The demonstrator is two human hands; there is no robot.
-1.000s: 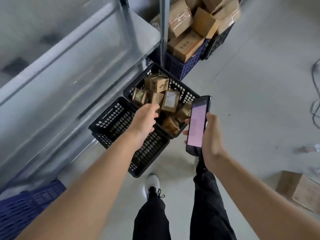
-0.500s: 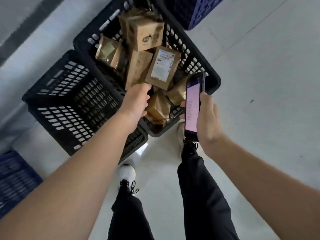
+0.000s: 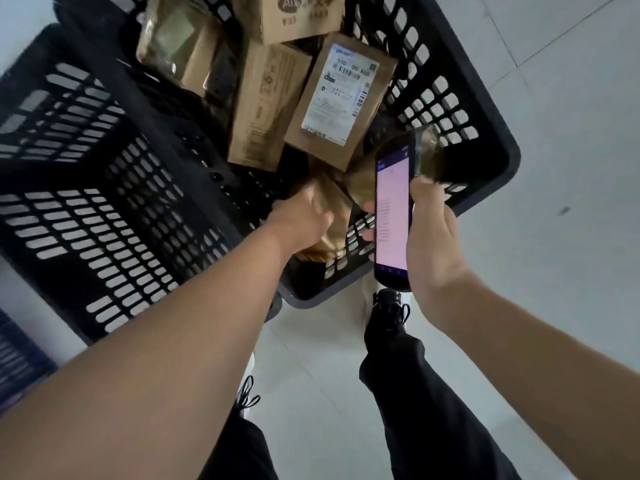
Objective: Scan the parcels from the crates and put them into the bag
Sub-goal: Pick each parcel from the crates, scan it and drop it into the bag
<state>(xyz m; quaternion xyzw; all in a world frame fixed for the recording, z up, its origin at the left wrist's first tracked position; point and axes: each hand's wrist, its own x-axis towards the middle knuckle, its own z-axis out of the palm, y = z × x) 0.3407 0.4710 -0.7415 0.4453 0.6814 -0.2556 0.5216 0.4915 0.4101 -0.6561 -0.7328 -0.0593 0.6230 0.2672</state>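
Observation:
A black slatted crate (image 3: 485,109) holds several brown parcels, among them a cardboard box with a white shipping label (image 3: 341,98). My left hand (image 3: 304,220) reaches into the crate's near corner and grips a shiny gold-brown parcel (image 3: 336,216); its fingers are hidden behind the parcel. My right hand (image 3: 433,233) holds a phone-like scanner (image 3: 393,216) with a lit pink screen, upright over the crate's near rim. No bag is in view.
A second black crate (image 3: 86,188) stands touching the first on its left, and I see nothing in it. A blue crate's edge (image 3: 17,362) shows at far left. My legs and shoes stand on grey floor just below the crates.
The camera has dropped closer to the crates. My left hand went down from above the parcels into the near corner and took hold of the gold-brown parcel. The scanner stayed beside it.

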